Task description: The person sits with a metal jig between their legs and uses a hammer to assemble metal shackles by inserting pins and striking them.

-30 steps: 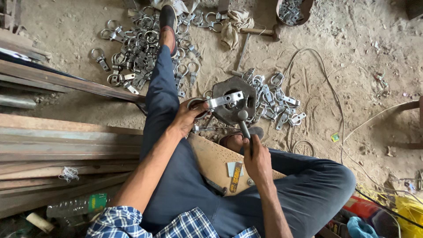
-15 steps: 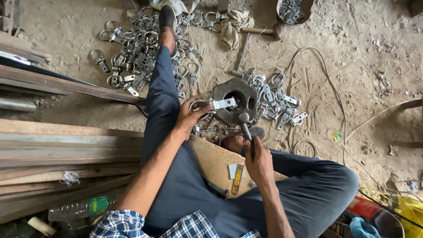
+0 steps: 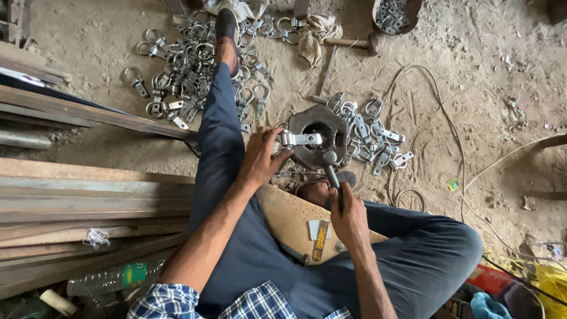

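I sit on a dirt floor with one leg stretched out. My left hand (image 3: 263,158) grips a metal ring clamp (image 3: 300,139) and holds it flat on a heavy octagonal iron block (image 3: 323,131) with a hole in its middle. My right hand (image 3: 348,217) is closed round the handle of a small hammer (image 3: 331,168), whose head rests low against the near edge of the block, just right of the clamp.
A heap of metal ring clamps (image 3: 189,65) lies by my outstretched foot, another pile (image 3: 378,139) right of the block. A wooden-handled hammer (image 3: 348,42) and rag lie beyond. Steel bars and planks (image 3: 88,195) are stacked on the left. A wooden board (image 3: 289,221) sits under my leg.
The hammer head has come down from above the block to its near edge. My left hand has kept the clamp on the block with a slight shift.
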